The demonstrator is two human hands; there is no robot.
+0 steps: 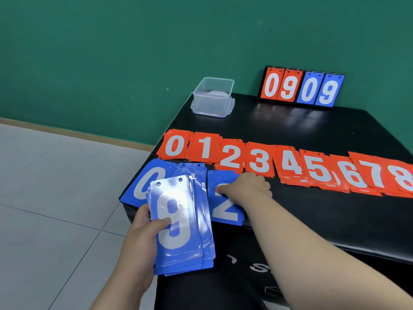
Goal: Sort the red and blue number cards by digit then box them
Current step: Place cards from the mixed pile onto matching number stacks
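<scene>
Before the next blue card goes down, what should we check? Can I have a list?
1. Left hand grips the blue stack, 9 on top: ok.
2. Right hand rests on the blue 2 card, flat on the table: ok.
3. Blue row order: blue 0 card shows, but the middle pile has its digit hidden by the stack: cannot tell.
4. Red piles run 0 to 8; a 9 pile past the picture's edge: cannot tell.
5. Clear box open: ok.
</scene>
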